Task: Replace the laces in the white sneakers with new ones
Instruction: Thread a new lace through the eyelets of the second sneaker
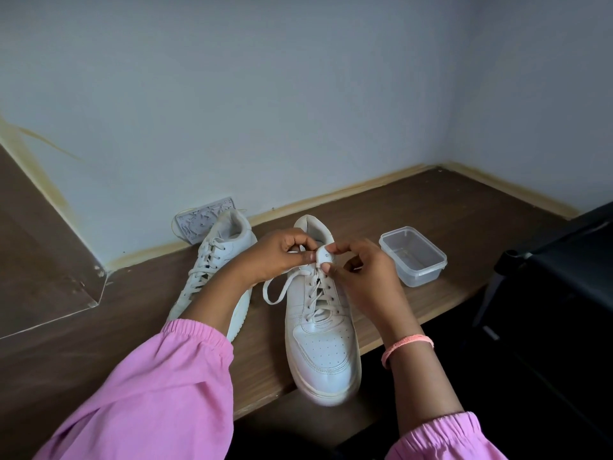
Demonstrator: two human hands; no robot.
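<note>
Two white sneakers stand on a brown wooden table [431, 227]. The right sneaker [323, 346] points its toe at me and overhangs the front edge. My left hand [275, 257] pinches its white lace [277, 292] near the top eyelets. A loop of that lace hangs off the shoe's left side. My right hand [361, 273] pinches the top of the tongue and the lace beside it. The left sneaker [215, 260] lies behind my left forearm, laced with a white lace.
A clear plastic container [413, 255] without a lid sits to the right of the shoes. A flat grey packet [202, 224] leans against the wall behind the left sneaker. A dark chair [557, 277] stands at the right beside the table edge.
</note>
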